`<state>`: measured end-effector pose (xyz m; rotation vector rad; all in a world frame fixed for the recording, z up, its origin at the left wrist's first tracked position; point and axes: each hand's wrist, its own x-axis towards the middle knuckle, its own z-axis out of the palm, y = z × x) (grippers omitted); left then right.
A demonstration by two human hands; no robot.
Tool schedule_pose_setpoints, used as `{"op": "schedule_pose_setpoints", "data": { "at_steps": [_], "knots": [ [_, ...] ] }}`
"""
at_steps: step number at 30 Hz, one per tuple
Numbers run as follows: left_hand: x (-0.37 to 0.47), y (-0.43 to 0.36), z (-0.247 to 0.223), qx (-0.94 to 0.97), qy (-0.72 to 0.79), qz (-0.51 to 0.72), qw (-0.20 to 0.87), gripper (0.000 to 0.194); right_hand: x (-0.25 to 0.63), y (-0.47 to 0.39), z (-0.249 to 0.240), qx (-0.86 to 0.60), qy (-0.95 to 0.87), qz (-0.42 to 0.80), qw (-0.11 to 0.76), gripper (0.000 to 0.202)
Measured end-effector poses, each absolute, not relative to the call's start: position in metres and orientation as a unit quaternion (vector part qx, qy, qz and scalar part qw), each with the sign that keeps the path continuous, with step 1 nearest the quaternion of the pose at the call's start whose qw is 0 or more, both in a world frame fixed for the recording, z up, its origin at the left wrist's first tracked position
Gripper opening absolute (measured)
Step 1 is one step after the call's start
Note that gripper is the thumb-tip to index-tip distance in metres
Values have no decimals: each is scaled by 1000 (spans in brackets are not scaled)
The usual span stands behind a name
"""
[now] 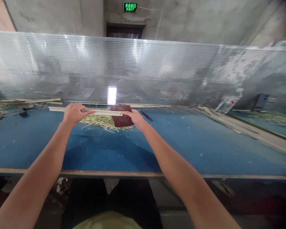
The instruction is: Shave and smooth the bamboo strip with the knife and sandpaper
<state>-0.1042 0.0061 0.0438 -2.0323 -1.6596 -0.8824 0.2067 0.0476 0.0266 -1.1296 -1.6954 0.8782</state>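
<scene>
Above the flat blue tabletop (200,143), the left hand (73,114) wraps its grip around a pale, straight, grooved strip (103,112) while the right hand (133,117) pinches its right end, seemingly to keep it level, with yellow-green shavings (96,121), a dark red-brown slab (122,121) and a perforated silvery metal screen (162,63) beyond

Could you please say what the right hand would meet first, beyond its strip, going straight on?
Probably the brown piece, showing just past the right hand, though depth is unclear and the hand may pass above it.
</scene>
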Motion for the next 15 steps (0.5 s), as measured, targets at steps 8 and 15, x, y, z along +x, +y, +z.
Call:
{"op": "schedule_pose_setpoints", "data": {
  "at_steps": [8,15],
  "knots": [
    [-104,11,44,-728,-483,-376,309,60,205,50,26,-459,-639,425,447,28],
    [-106,13,41,-725,-472,-385,322,56,204,52,23,-465,-631,428,449,29]
  ]
}}
